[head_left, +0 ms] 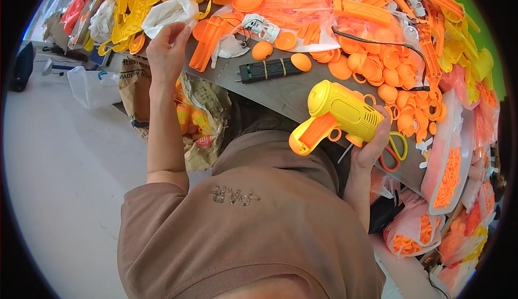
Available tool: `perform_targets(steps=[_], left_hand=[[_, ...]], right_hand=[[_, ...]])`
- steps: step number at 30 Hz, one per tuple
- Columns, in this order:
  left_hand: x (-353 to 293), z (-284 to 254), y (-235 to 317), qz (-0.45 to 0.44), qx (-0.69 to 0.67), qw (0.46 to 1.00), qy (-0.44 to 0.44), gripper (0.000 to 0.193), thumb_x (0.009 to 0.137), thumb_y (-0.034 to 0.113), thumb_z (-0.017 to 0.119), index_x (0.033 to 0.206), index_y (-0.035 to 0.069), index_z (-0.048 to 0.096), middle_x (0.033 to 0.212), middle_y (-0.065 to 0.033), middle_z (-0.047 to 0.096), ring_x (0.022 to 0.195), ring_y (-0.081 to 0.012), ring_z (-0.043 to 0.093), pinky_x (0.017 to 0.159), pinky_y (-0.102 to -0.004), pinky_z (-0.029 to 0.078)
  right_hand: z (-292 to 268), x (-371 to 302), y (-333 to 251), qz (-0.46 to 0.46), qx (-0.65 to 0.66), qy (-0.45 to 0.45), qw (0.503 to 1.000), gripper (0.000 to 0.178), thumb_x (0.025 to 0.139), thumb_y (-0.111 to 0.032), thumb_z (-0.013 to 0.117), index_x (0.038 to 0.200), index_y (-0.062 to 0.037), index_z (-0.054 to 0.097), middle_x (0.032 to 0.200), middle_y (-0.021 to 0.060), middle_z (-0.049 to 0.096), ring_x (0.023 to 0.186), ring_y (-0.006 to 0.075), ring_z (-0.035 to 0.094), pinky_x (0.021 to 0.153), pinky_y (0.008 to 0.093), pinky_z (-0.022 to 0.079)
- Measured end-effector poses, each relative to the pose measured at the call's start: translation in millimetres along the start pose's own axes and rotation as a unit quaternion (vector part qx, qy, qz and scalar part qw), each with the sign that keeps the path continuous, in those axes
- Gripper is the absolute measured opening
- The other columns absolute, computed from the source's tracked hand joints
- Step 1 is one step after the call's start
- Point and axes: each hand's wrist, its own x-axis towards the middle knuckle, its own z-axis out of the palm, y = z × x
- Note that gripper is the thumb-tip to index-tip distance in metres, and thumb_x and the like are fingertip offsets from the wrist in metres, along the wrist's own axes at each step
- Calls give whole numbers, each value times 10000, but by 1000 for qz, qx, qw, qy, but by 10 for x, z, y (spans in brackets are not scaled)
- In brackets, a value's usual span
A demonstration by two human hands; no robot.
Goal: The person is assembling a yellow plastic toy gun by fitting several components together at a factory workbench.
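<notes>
My right hand (372,142) is wrapped round the barrel end of a yellow plastic toy gun (348,110), held over the table's front edge. Its handle points left toward me and shows an orange inside (318,129). At the table's left, my left hand (168,51) is raised with its fingers bent together, close to a white plastic bag (171,16). Whatever may be between those fingertips is too small to make out. Between the hands lies a black bar-shaped tool (270,70) with a metal tip and bands round it, beside two orange domed pieces (300,62).
Orange discs and rings (377,67) cover the table's right half. Yellow parts (135,2) are heaped at the far left. Scissors (398,147) lie by my right hand. A paper sack (208,115) of yellow and orange parts stands below; a grey bin (448,180) is at the right.
</notes>
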Motion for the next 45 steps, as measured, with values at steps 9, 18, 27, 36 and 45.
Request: perform_targets(steps=[9,18,27,36,45], left_hand=[[271,103,-197,231,271,925,-133,254,755,104,632,1005,71,665,991,-113,605,933,-308,552,834,-398,426],[392,242,-310,231,223,942,-98,215,756,182,664,960,115,641,959,-81,580,941,-275,551,820,-408,392],[456,271,-415,219,204,953,-42,237,732,215,715,912,94,620,745,-70,581,706,-242,574,668,-394,436],[401,191,-327,-14,312,939,-144,398,768,417,639,820,26,685,751,-171,656,743,-314,632,683,-384,481],[293,26,-246,75,255,964,26,273,806,291,667,880,31,632,687,-65,633,565,-119,574,546,-285,451]], right_hand=[[-21,-14,14,1,-18,-19,1000,381,962,-317,347,1120,9,463,959,103,562,870,156,578,764,280,465],[-54,6,34,-7,-15,-35,999,385,957,-314,360,1128,16,463,963,102,562,851,155,578,751,275,463],[-42,30,47,-6,-2,13,1000,352,960,-284,356,1111,7,482,989,97,552,903,160,562,800,291,451],[-33,31,44,-7,4,4,1000,346,961,-280,353,1100,11,480,989,107,556,898,166,570,792,294,458],[-42,42,75,-16,8,13,1000,353,960,-291,365,1105,7,486,996,106,559,913,169,567,806,298,458]])
